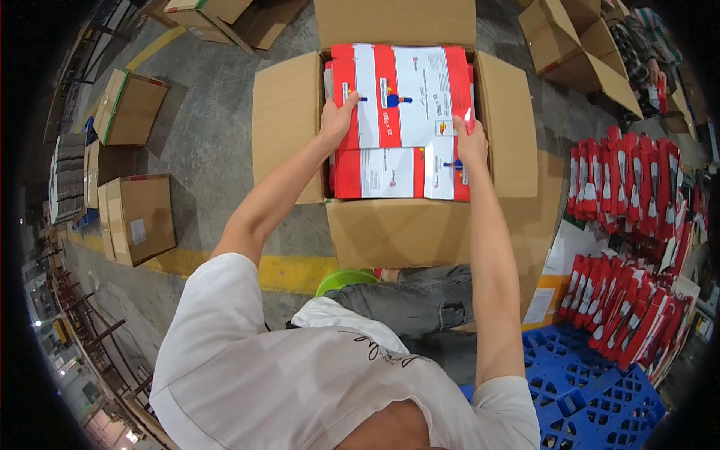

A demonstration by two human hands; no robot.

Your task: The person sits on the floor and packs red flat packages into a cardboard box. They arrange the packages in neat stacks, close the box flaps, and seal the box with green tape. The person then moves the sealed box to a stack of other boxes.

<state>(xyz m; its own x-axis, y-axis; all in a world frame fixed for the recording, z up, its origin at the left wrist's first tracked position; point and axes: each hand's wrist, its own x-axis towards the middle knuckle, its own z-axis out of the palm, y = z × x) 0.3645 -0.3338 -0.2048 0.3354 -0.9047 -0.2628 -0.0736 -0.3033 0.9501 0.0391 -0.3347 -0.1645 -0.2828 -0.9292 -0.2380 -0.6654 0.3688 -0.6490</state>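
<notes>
An open cardboard box stands in front of me with its flaps folded outward. Flat red and white printed cartons fill its mouth, with more flat pieces showing below the top one at the near side. My left hand is closed on the left edge of the top carton, thumb over its face. On the opposite edge my right hand is closed too, near a raised, shiny red flap. The fingers under the carton are hidden, as is how many layers they hold.
Several brown boxes stand on the floor at the left. To the right, rows of red and white folded cartons are stacked beside a blue plastic pallet. Another open box and part of a person are at the far right.
</notes>
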